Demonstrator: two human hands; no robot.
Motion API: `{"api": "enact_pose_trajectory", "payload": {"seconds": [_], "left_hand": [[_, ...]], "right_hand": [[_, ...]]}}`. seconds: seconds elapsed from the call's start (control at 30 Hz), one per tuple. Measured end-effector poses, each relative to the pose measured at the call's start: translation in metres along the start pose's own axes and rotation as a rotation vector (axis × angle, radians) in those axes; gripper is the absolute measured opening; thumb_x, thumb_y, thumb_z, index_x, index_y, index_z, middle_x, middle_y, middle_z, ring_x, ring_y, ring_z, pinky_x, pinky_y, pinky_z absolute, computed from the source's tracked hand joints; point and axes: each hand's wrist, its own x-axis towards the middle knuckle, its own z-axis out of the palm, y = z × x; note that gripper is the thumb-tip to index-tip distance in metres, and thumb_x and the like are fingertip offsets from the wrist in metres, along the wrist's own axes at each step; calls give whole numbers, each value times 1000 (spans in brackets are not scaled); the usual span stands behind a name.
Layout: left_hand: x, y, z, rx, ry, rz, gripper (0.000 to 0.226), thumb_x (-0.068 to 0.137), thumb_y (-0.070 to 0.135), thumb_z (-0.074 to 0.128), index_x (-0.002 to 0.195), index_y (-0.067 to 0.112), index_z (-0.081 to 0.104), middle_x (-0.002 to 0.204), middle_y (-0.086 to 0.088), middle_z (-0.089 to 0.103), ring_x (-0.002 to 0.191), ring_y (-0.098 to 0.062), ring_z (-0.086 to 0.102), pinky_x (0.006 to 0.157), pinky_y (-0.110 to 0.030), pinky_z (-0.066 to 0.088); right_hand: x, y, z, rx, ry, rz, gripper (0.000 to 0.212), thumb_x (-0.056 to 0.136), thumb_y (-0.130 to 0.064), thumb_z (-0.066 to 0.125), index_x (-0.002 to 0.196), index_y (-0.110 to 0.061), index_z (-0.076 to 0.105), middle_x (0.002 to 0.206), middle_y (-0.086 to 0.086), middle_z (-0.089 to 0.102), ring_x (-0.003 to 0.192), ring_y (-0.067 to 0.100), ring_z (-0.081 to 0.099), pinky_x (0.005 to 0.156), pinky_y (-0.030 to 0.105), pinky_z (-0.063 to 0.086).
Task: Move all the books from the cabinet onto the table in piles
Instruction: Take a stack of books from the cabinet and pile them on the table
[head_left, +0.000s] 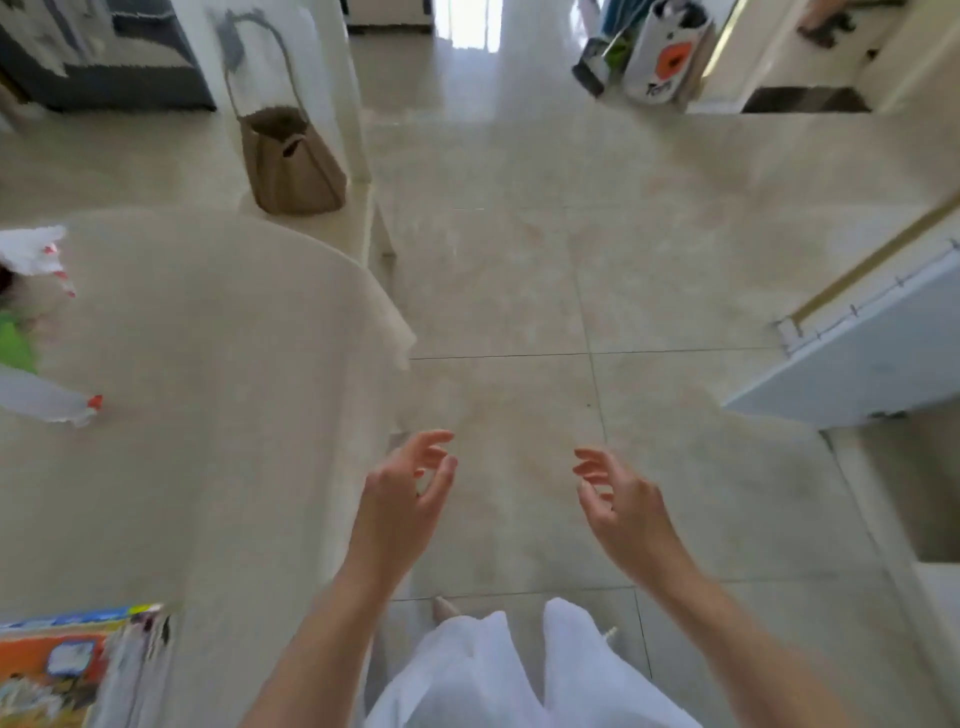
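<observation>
A pile of books (78, 670) with a colourful orange and blue cover lies on the pale table (223, 395) at the lower left corner. My left hand (405, 493) hovers just past the table's right edge, fingers spread and empty. My right hand (618, 499) hangs over the tiled floor to the right, fingers also apart with nothing in them. At the right edge stands a white cabinet (857, 358) with its door open; no books inside it are visible.
A brown bag (291, 161) sits on a white chair beyond the table. A bottle with a red cap (52, 405) and a green and white bag (21, 312) lie on the table's left side. Shopping bags (654, 52) stand far off on the floor.
</observation>
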Motion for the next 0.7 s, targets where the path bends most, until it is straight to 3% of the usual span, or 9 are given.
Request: {"api": "enact_pose_trajectory", "payload": {"seconds": [0.27,0.43,0.57,0.7], "left_hand": [[-2,93,157,43,-295,155,17,90,20,65,104,30,64,84,14,68,79,6,63,71,-18,52],[-22,156,273,25,-445,211,28,88,10,67,93,37,62,78,10,67,75,3,62,72,-28,54],[-39,203,346,41,-586,294,41,87,11,67,91,50,57,74,16,67,75,1,63,73,-31,55],[-49,240,405,61,-703,339,29,87,11,66,96,39,63,74,17,67,75,1,63,74,-34,56]], "right_hand": [[-47,121,-107,99,218,218,29,90,-4,55,117,-12,60,101,0,66,93,12,62,87,32,52],[-80,203,-178,198,349,351,28,92,-7,54,118,-15,59,103,-2,64,97,10,60,85,22,46],[-109,257,-229,260,452,464,29,92,-9,53,120,-17,58,106,-4,64,100,9,58,89,24,46],[-128,300,-267,302,555,560,29,92,-9,53,119,-18,58,105,-5,63,102,11,58,90,26,47]]}}
